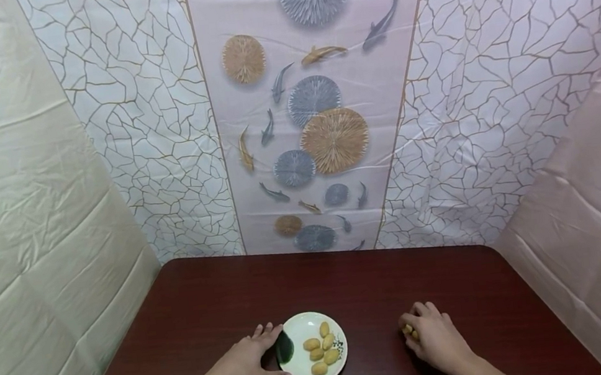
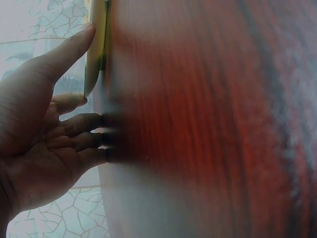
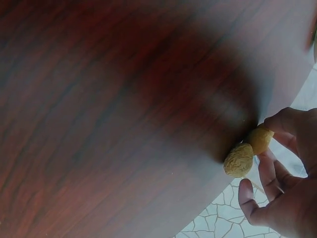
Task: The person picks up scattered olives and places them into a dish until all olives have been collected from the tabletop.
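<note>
My left hand spans the left side of a round white plate, thumb and forefinger at its rim, fingers fairly straight. The plate has a dark green patch at its left and a small dark print at its right. Several yellow oval dried fruits lie on it, mostly right of centre. Over the table to the right, my right hand pinches a wrinkled yellow dried fruit between thumb and fingers. A second dried fruit sits right against it, beside the fingertips.
Both hands are over a dark red-brown wooden table with rounded far corners. A patterned cloth with fish and round motifs hangs behind it. Pale creased cloth walls stand on either side.
</note>
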`<state>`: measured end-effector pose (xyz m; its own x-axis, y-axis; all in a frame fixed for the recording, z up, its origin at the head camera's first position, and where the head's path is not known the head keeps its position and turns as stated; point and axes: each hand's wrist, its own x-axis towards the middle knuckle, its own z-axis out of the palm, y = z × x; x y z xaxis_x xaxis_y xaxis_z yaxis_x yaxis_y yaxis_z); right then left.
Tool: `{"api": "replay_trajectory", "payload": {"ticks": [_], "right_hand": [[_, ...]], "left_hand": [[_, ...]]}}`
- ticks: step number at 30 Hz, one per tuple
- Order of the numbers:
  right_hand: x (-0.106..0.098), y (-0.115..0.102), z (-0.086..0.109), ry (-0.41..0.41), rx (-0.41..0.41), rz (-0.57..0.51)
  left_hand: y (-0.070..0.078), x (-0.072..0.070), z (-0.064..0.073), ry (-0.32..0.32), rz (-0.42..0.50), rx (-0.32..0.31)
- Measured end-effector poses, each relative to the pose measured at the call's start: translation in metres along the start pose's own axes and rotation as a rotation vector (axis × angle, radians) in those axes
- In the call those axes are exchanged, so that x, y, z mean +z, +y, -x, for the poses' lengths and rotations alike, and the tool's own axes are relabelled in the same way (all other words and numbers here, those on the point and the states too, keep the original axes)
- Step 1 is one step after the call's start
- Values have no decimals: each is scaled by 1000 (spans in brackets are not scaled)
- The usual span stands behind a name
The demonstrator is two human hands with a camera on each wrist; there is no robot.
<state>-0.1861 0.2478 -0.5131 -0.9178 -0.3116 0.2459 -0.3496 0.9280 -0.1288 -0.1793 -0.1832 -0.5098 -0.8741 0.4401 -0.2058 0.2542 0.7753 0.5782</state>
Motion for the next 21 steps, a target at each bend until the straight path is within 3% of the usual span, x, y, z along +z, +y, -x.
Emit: {"api": "replay_trajectory", "payload": {"ticks": [21], "right_hand": [[-4,-2,-1,-9,1,52]], "left_hand": [[0,2,2,20,-10,16]]}}
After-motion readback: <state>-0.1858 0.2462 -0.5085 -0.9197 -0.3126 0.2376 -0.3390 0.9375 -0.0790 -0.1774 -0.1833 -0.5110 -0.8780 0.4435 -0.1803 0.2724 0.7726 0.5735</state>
